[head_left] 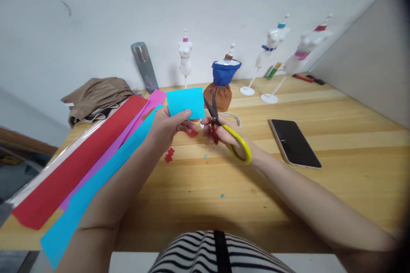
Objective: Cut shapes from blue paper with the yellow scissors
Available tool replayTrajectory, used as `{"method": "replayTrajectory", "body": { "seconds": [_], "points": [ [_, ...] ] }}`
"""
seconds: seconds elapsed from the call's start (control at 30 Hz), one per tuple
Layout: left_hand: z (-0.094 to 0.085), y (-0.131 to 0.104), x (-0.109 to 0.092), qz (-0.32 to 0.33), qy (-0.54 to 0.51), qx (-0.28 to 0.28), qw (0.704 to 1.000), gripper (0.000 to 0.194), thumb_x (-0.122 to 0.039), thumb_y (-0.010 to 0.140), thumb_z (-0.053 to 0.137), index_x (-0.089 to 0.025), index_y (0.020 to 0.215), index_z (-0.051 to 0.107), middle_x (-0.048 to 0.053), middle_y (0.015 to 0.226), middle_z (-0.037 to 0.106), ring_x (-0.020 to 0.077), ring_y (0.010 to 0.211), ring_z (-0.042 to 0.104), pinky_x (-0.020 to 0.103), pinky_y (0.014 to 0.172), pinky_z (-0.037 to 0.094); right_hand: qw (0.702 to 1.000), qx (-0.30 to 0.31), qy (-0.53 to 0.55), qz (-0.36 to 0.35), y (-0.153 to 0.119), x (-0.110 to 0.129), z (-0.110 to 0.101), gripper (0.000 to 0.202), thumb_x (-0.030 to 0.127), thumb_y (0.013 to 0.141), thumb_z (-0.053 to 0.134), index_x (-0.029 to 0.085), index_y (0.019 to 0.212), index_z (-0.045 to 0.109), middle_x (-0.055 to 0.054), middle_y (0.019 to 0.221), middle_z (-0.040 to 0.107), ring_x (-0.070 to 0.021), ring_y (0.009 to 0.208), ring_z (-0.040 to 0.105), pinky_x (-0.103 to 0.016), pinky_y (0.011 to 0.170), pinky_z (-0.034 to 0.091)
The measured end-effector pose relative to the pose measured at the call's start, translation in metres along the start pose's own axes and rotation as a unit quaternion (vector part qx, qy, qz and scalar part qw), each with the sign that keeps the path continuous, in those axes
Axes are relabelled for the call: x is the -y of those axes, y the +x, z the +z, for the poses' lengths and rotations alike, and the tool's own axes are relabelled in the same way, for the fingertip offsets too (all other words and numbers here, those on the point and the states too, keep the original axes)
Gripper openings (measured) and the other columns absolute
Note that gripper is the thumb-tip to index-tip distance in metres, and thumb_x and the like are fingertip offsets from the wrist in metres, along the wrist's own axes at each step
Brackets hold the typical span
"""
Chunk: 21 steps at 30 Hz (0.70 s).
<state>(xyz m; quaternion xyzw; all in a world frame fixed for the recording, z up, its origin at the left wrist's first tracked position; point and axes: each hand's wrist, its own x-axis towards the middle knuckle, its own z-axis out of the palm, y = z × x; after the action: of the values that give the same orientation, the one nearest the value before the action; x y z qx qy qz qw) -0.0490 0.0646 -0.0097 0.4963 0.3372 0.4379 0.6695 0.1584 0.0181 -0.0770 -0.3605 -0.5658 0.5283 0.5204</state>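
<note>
Pinched between the thumb and fingers of my left hand (176, 121) is a light blue rectangle of paper or felt (184, 101), held up above the table. My right hand (224, 132) is closed on a pair of scissors (238, 143) with one yellow handle and one red handle. The dark blades are parted and point up, close by the right edge of the blue piece. Whether they touch it I cannot tell. Below the hands lie small red flower-shaped cutouts (169, 155) and a few tiny scraps, one of them light blue (222, 196).
Long red (80, 162), purple and light blue (109, 177) strips lie at the left beside brown cloth (96, 96). A grey bottle (144, 66) and several small white mannequins (185, 57) stand along the wall. A dark-screened tablet (294, 143) rests at the right on the wooden table (352, 149).
</note>
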Motion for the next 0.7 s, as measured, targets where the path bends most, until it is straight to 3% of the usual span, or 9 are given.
{"method": "replayTrajectory", "body": {
  "seconds": [0.17, 0.27, 0.53, 0.7],
  "points": [
    [-0.002, 0.0, -0.006, -0.001, 0.017, -0.015, 1.0, 0.032, -0.031, 0.066, 0.094, -0.012, 0.082, 0.073, 0.006, 0.071, 0.078, 0.0164, 0.057, 0.072, 0.025, 0.056, 0.057, 0.99, 0.062, -0.126, -0.026, -0.01, 0.019, -0.001, 0.055, 0.069, 0.099, 0.069, 0.022, 0.127, 0.072, -0.011, 0.112, 0.074, -0.0249, 0.092, 0.067, -0.039, 0.082, 0.057],
    [-0.002, -0.001, -0.006, -0.007, 0.018, -0.008, 1.0, 0.032, -0.03, 0.069, 0.094, -0.012, 0.085, 0.074, 0.007, 0.072, 0.078, 0.0166, 0.06, 0.073, 0.026, 0.059, 0.058, 0.982, 0.076, -0.17, -0.036, -0.012, 0.029, 0.004, 0.048, 0.064, 0.098, 0.07, 0.023, 0.122, 0.073, -0.011, 0.112, 0.072, -0.029, 0.101, 0.064, -0.045, 0.088, 0.058],
    [-0.002, -0.003, 0.002, 0.0, 0.008, -0.01, 1.0, 0.026, -0.031, 0.079, 0.09, -0.012, 0.091, 0.076, 0.006, 0.079, 0.079, 0.0155, 0.068, 0.073, 0.025, 0.067, 0.056, 0.976, 0.091, -0.184, -0.077, -0.006, 0.024, 0.008, 0.04, 0.059, 0.1, 0.069, 0.024, 0.117, 0.078, -0.006, 0.098, 0.068, -0.0248, 0.085, 0.061, -0.042, 0.08, 0.054],
    [-0.003, -0.001, 0.003, -0.006, 0.023, -0.006, 1.0, 0.024, -0.03, 0.08, 0.088, -0.013, 0.091, 0.076, 0.007, 0.082, 0.08, 0.0162, 0.069, 0.072, 0.025, 0.065, 0.056, 0.983, 0.054, -0.164, -0.056, -0.005, 0.028, 0.012, 0.042, 0.067, 0.089, 0.078, 0.027, 0.104, 0.081, -0.004, 0.085, 0.065, -0.0237, 0.076, 0.057, -0.04, 0.073, 0.053]
  ]
}}
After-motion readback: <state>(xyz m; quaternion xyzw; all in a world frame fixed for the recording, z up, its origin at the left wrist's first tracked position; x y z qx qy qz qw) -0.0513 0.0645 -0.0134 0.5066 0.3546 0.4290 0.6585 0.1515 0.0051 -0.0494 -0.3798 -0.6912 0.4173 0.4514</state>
